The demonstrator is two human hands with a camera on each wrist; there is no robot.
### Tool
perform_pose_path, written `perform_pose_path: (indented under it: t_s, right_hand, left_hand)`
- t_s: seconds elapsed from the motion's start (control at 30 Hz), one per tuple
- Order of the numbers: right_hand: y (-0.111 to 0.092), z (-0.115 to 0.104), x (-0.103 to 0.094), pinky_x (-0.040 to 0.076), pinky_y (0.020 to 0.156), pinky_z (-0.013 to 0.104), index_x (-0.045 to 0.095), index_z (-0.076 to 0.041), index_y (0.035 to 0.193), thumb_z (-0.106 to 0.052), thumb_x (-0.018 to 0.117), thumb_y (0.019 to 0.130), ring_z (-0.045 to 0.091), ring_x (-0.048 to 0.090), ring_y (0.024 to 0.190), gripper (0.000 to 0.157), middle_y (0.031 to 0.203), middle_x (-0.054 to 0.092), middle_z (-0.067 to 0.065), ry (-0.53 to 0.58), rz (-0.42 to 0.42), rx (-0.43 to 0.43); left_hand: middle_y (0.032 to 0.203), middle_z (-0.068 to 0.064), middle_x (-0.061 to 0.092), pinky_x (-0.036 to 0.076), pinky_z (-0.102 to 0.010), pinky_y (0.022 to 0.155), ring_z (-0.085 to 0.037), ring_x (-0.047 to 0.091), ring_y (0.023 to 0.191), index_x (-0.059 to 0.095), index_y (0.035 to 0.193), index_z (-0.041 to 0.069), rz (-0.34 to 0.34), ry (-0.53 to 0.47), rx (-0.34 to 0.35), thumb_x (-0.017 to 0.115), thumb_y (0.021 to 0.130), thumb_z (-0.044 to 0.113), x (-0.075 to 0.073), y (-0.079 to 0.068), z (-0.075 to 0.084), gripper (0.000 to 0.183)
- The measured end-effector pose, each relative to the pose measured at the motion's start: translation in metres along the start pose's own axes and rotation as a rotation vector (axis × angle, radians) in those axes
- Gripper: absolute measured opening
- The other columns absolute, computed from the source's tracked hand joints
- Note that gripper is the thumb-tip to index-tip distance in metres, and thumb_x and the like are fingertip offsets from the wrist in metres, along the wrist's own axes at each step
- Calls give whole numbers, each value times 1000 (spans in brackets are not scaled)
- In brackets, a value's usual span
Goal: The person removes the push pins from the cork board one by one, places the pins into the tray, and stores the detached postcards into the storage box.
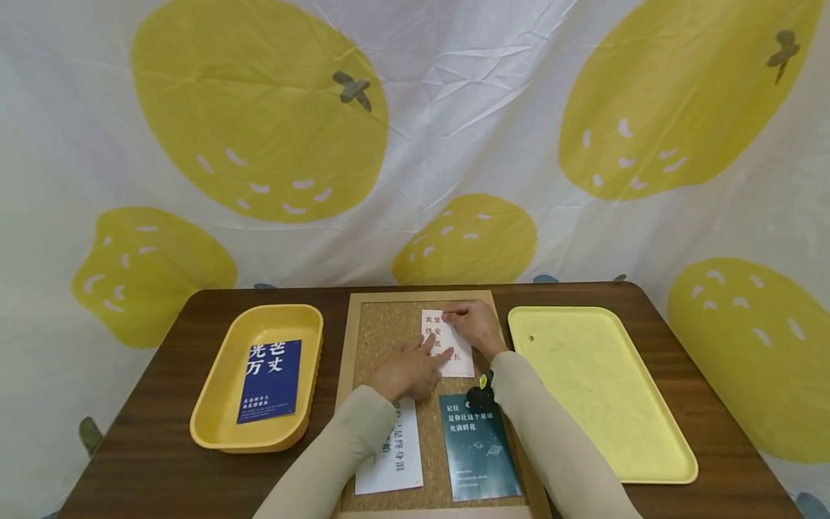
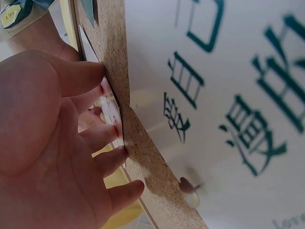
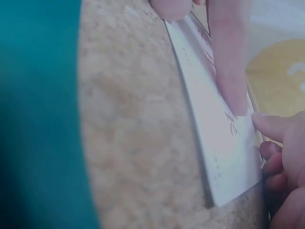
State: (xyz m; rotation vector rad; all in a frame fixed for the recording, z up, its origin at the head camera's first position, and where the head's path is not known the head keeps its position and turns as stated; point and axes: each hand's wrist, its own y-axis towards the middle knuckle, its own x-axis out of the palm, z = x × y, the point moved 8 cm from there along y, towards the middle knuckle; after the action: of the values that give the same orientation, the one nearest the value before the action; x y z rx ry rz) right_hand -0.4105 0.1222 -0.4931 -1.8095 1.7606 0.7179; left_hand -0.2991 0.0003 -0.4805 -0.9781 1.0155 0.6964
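Cards lie nearest: a white paper card with dark green writing (image 1: 389, 461) and a teal paper card (image 1: 480, 450), both on a wood-framed brown cork board (image 1: 389, 318). Past them, the left hand (image 1: 410, 367) presses spread fingers on a small pale pink paper card with red writing (image 1: 460, 344), which lies ahead and to the right of that hand, long side running near to far. The right hand (image 1: 478, 326) is at its far right corner, thumb and finger bent close together; what they pinch, if anything, cannot be told.

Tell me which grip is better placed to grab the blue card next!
Probably the left grip: it's nearer the blue card. The right grip is farther, near the flat tray.
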Motion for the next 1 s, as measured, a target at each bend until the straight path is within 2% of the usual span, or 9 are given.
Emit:
perform_pose_path:
  t_s: [0.23, 0.47, 0.77, 1.0]
  right_hand:
    - [1, -2, 0, 48, 78, 36, 81, -17, 102, -22, 71, 92, 25, 66, 102, 15, 112, 74, 6, -30, 20, -34]
    - [0, -1, 0, 44, 72, 31, 81, -17, 102, -23, 70, 93, 24, 65, 95, 15, 110, 75, 5, -25, 15, -18]
    - [0, -1, 1, 45, 75, 33, 81, -17, 100, -22, 70, 93, 23, 64, 92, 13, 106, 76, 5, -22, 15, -12]
    - [0, -2, -1, 44, 72, 31, 81, -16, 98, -21, 71, 92, 23, 64, 90, 12, 104, 76, 5, -35, 33, -10]
  left_hand:
    - [166, -5, 15, 16, -51, 122, -26, 13, 153, 30, 156, 32, 2, 18, 5, 43, 106, 30, -1, 0, 0, 52]
    - [167, -4, 14, 16, -50, 122, -24, 11, 153, 29, 156, 33, -8, 17, -4, 42, 106, 31, 1, 1, 0, 52]
    - [167, -2, 13, 14, -50, 123, -24, 10, 153, 29, 156, 35, -8, 10, -14, 42, 106, 31, 1, 2, -1, 52]
    - [166, -2, 14, 15, -51, 122, -24, 11, 153, 29, 156, 35, -11, 12, -17, 44, 105, 32, 1, 2, -1, 53]
